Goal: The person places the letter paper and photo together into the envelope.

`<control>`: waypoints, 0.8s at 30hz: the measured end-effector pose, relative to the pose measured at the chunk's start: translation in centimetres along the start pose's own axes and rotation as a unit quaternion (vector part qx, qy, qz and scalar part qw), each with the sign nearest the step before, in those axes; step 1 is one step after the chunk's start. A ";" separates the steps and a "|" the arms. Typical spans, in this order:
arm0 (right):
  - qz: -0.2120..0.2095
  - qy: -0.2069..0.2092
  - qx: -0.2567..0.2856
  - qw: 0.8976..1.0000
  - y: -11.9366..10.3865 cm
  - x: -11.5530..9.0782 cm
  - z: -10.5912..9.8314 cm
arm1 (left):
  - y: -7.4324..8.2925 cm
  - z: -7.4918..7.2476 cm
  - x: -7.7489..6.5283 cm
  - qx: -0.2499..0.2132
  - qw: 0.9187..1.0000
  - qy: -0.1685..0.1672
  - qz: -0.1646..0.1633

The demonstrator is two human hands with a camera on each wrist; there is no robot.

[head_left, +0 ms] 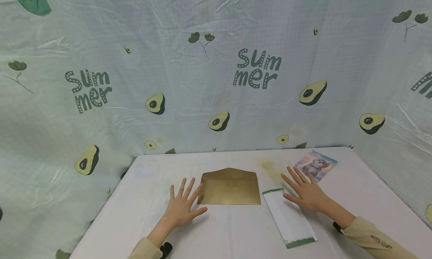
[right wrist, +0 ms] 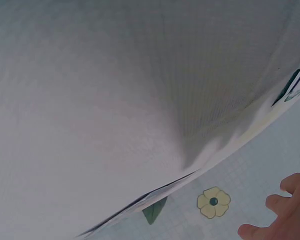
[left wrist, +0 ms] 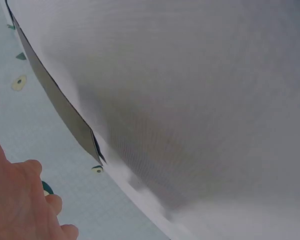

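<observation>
A gold envelope (head_left: 229, 191) with its pointed flap raised at the back lies mid-table. To its left is my left hand (head_left: 180, 209), fingers spread and straight, fingertips by the envelope's left edge. My right hand (head_left: 310, 195) is likewise spread, holding nothing, its thumb overlapping a white paper strip (head_left: 288, 219) with green ends in the head view. Behind the right fingers lies a glossy picture card (head_left: 315, 166) showing a kitten against a pastel sky. In the left wrist view the left hand (left wrist: 20, 200) appears at the edge; the right wrist view catches curved fingertips of the right hand (right wrist: 290, 210).
A white cloth covers the table (head_left: 141, 184), with a yellowish stain near the back. Right behind it hangs a pale curtain (head_left: 182, 79) printed with avocados and the word "summer"; it also runs along both sides. Dark bands (head_left: 166, 248) sit at the wrists.
</observation>
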State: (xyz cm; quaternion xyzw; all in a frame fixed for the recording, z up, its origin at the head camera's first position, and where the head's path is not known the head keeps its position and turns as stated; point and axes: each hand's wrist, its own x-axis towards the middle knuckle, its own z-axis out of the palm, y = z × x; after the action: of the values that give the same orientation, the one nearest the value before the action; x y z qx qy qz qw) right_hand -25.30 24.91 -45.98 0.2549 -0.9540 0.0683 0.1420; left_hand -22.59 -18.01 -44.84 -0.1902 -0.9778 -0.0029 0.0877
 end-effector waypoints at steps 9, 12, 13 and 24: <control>-0.014 0.004 -0.017 1.000 -0.1 0.4 -0.1 | 0.2 -0.1 0.1 0.009 1.000 -0.006 0.002; -0.018 0.002 -0.019 1.000 -0.1 0.5 -0.2 | 0.2 -0.2 0.1 0.011 1.000 -0.009 0.005; -0.020 0.003 -0.017 1.000 -0.2 0.5 -0.3 | 0.2 -0.1 0.2 0.012 1.000 -0.009 0.007; -0.045 -0.003 -0.003 0.999 -0.7 0.7 -0.1 | 0.4 -0.2 0.1 0.027 0.999 0.000 0.040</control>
State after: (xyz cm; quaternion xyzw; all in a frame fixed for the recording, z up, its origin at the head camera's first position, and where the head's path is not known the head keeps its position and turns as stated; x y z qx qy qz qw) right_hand -25.55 24.01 -45.60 0.2969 -0.9424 0.0581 0.1427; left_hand -22.49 -17.65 -44.62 -0.2263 -0.9693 0.0271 0.0926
